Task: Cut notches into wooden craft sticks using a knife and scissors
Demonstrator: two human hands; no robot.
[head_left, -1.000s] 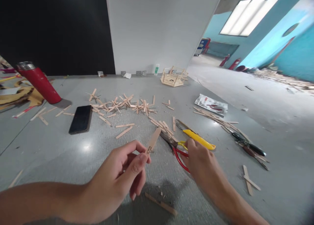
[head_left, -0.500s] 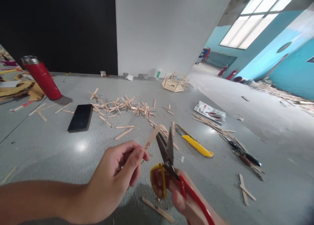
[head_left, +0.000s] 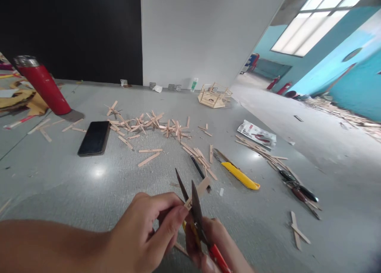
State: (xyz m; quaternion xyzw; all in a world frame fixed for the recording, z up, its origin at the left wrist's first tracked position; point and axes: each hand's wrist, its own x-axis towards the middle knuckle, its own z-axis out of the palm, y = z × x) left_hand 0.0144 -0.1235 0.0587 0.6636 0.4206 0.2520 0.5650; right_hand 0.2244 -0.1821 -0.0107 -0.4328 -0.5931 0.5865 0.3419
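Note:
Between thumb and fingers, my left hand pinches a flat wooden stick that carries dark pen marks. My right hand is wrapped round the handles of a pair of scissors, one handle red and one with yellow. The scissor blades are spread apart, and the stick lies between them, just beyond my left fingertips. Beyond the blades, a black pen rests on the table beside a small pile of sticks. Part of another stick shows below my hands.
A yellow utility knife lies to the right, with pliers and long sticks farther over. A phone and a red flask are on the left. Scattered sticks and a small wooden frame lie farther back.
The scissors have moved down and left, so their blades now straddle the stick. My left hand has shifted slightly down and right, the stick tilting lower.

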